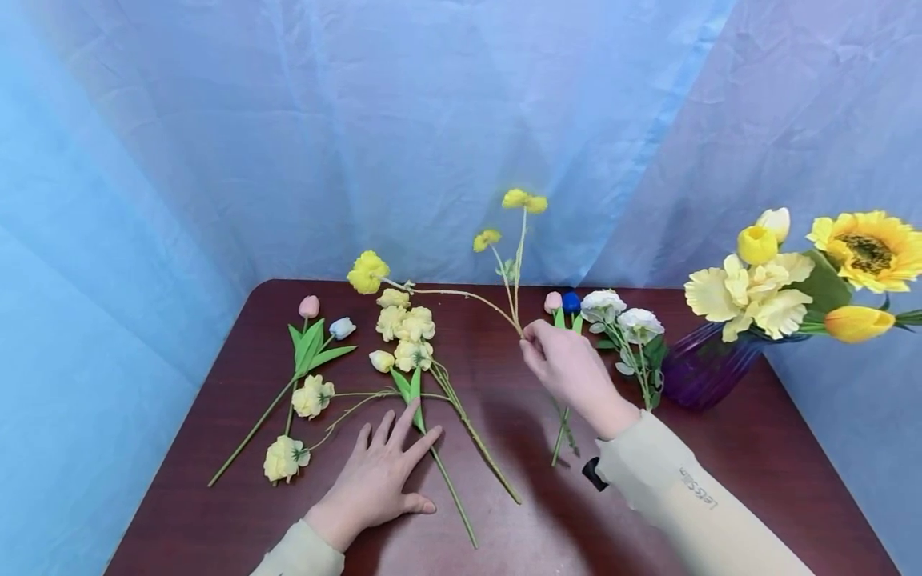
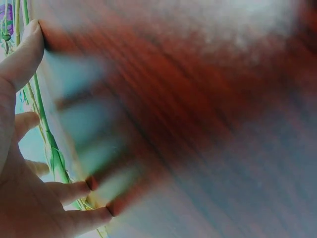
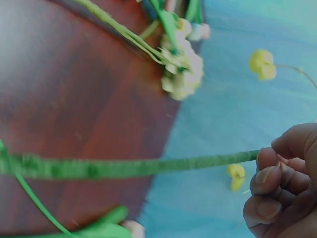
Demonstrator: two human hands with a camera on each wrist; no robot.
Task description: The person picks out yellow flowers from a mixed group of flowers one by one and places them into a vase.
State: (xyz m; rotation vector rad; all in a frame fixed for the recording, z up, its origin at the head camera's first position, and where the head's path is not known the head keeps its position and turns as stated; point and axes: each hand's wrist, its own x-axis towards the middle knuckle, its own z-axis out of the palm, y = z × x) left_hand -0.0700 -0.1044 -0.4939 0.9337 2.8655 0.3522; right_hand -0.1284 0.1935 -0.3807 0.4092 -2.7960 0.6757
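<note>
My right hand pinches the stem of a yellow flower spray between thumb and fingers, raised above the table. Its branches carry several ruffled yellow blooms, one arching out to the left. In the right wrist view the green stem runs down from the fingertips. My left hand is spread with fingers apart, low over the table. Its fingertips lie beside the leaves and stem of a pale yellow tulip. Just beyond lies a branched stem of cream-yellow flowers.
Pink and white tulips lie at left on the dark red table. White flowers and a blue tulip lie beyond my right hand. A purple vase at right holds a sunflower and other yellow blooms.
</note>
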